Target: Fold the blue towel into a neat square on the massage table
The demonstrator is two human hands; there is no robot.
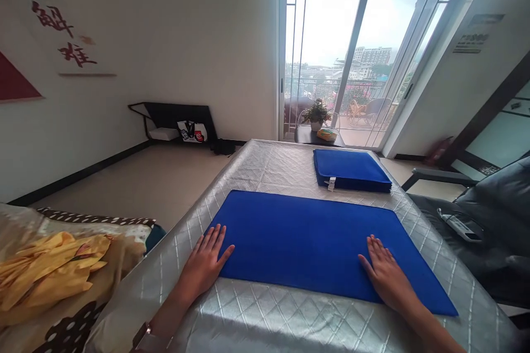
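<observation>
A blue rectangular cloth-like sheet lies flat on the silver quilted cover of the table. My left hand rests palm down at the sheet's left edge, fingers stretched out. Toward the right end, my right hand lies flat on the sheet with its fingers extended. Behind the sheet sits a neat stack of blue folded pieces, with a small white tag at its front side. Neither hand grips anything.
At lower left, yellow cloth lies on bedding. A black armchair with a white power strip stands at right. Beyond the table are a small stand with a potted plant, a glass sliding door and a bag on the floor.
</observation>
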